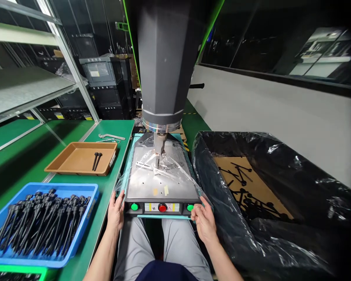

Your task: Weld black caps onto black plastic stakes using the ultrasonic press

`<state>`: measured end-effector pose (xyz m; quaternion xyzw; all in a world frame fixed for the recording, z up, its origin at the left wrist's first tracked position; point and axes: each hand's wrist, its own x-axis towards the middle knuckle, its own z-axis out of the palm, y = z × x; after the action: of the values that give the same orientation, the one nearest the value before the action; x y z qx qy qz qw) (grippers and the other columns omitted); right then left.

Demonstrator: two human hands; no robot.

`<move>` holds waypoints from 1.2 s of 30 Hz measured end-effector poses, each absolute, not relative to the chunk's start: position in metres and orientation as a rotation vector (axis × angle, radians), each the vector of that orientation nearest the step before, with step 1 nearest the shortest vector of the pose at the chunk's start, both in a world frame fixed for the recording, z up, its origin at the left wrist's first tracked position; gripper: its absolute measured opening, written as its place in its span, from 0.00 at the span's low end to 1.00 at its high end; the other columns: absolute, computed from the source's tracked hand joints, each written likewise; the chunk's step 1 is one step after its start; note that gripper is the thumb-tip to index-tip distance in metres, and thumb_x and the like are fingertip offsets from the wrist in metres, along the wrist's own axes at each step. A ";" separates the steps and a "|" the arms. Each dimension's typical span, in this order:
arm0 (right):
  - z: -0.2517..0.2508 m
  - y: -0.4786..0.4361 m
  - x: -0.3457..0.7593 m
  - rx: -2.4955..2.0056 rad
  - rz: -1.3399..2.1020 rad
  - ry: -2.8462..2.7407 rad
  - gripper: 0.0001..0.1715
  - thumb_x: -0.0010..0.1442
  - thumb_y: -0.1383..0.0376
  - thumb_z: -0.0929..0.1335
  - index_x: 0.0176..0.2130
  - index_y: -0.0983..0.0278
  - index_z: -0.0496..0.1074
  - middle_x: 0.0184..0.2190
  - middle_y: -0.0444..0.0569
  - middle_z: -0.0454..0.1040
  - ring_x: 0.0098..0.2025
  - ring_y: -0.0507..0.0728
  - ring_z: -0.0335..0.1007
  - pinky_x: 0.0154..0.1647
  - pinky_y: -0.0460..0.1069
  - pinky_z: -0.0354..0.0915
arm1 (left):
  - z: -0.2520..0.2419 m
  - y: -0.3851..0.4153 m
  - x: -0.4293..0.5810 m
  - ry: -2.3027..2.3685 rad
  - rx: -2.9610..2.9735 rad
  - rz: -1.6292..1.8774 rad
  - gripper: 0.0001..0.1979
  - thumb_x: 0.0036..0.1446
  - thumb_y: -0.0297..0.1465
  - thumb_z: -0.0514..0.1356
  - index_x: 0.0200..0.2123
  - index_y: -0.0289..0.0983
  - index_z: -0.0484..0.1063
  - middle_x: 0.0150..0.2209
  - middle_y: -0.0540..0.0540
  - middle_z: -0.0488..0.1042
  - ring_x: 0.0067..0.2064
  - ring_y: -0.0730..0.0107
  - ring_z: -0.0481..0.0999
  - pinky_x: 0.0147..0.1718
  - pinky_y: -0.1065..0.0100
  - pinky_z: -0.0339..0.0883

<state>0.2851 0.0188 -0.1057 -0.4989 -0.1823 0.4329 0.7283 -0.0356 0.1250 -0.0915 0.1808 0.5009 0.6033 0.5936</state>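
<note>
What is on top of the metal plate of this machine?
On the metal plate I see clear plastic, slim metal pieces and two yellowish patches. The surface directly under the vertical metal tip is covered, so it cannot be seen.

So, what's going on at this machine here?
A person sits at the machine, left hand by its front left corner and right hand beside the right green button. Clear film spreads across the metal plate toward both hands; whether they grip it is hard to tell. On the left, a blue tray holds many black parts and a brown tray holds two. On the right, more black parts lie on cardboard inside black plastic.
</note>
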 end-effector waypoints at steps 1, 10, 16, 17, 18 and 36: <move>-0.103 0.020 0.286 -1.080 0.952 -0.380 0.42 0.48 0.55 0.78 0.57 0.56 0.61 0.30 0.39 0.69 0.23 0.49 0.63 0.21 0.44 0.61 | -0.089 0.126 -0.034 1.159 0.415 1.398 0.34 0.56 0.33 0.66 0.64 0.44 0.57 0.56 0.39 0.73 0.58 0.66 0.72 0.57 0.65 0.64; -0.089 0.033 0.284 -1.040 1.063 -0.330 0.36 0.47 0.53 0.78 0.54 0.54 0.68 0.48 0.48 0.72 0.31 0.50 0.70 0.24 0.44 0.63 | -0.089 0.140 -0.035 1.070 0.330 1.443 0.20 0.62 0.30 0.59 0.57 0.40 0.65 0.52 0.40 0.76 0.54 0.65 0.75 0.60 0.59 0.62; -0.065 0.057 0.281 -0.939 1.130 -0.284 0.29 0.47 0.53 0.78 0.48 0.53 0.74 0.53 0.46 0.72 0.33 0.50 0.71 0.23 0.42 0.64 | -0.062 0.155 -0.036 0.863 0.206 1.487 0.12 0.64 0.30 0.56 0.50 0.40 0.72 0.54 0.40 0.74 0.52 0.65 0.77 0.54 0.61 0.70; -0.060 0.061 0.284 -0.946 1.118 -0.279 0.27 0.47 0.52 0.78 0.46 0.54 0.75 0.50 0.46 0.73 0.32 0.50 0.71 0.23 0.42 0.63 | -0.058 0.156 -0.037 0.820 0.197 1.511 0.14 0.64 0.31 0.57 0.52 0.43 0.71 0.54 0.40 0.74 0.52 0.63 0.77 0.52 0.60 0.71; -0.056 0.064 0.289 -0.955 1.105 -0.280 0.26 0.47 0.51 0.78 0.44 0.56 0.76 0.47 0.47 0.75 0.32 0.50 0.70 0.22 0.41 0.62 | -0.054 0.157 -0.037 0.773 0.191 1.541 0.16 0.64 0.31 0.57 0.54 0.46 0.69 0.54 0.40 0.74 0.52 0.62 0.77 0.50 0.60 0.73; -0.071 0.103 0.237 -1.039 1.277 -0.827 0.30 0.48 0.64 0.74 0.51 0.56 0.69 0.39 0.46 0.70 0.20 0.45 0.52 0.15 0.41 0.47 | -0.028 0.165 0.043 0.592 0.341 1.232 0.17 0.59 0.29 0.62 0.52 0.36 0.70 0.38 0.44 0.76 0.25 0.79 0.72 0.17 0.81 0.62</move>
<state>0.2368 0.1030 -0.0709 -0.4491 -0.3576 0.5519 0.6048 0.0426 0.1648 -0.0284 0.1569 0.2721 0.5662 0.7621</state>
